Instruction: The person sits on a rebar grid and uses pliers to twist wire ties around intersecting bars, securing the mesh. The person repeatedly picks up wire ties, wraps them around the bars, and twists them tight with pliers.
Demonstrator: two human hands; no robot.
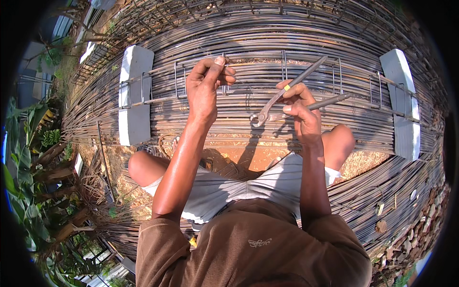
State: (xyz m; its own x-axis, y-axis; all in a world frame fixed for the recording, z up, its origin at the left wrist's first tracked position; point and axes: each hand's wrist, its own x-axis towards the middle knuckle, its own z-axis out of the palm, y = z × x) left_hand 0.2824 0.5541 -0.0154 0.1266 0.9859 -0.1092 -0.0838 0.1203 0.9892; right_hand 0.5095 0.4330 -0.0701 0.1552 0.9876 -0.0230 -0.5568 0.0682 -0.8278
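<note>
My left hand (209, 77) pinches thin tie wire (244, 83) between thumb and fingers, above a narrow rebar cage (165, 100) fitted with rectangular steel stirrups (176, 80). In my right hand (303, 107) are end-cutting nippers (263, 115) with long handles, one handle between the fingers and the other by the thumb. The handles are spread and the jaws point down and to the left, apart from the wire. Two pale blocks, one at the left (138, 125) and one at the right (405, 132), lie beneath the cage's ends.
Many long steel bars (251, 39) lie side by side under and beyond the cage. More mesh-like rebar cages (172, 18) stand at the far side. Another bundle of rods (373, 211) runs at my lower right. Leafy plants (27, 172) are at the left, broken rubble (419, 229) at the right.
</note>
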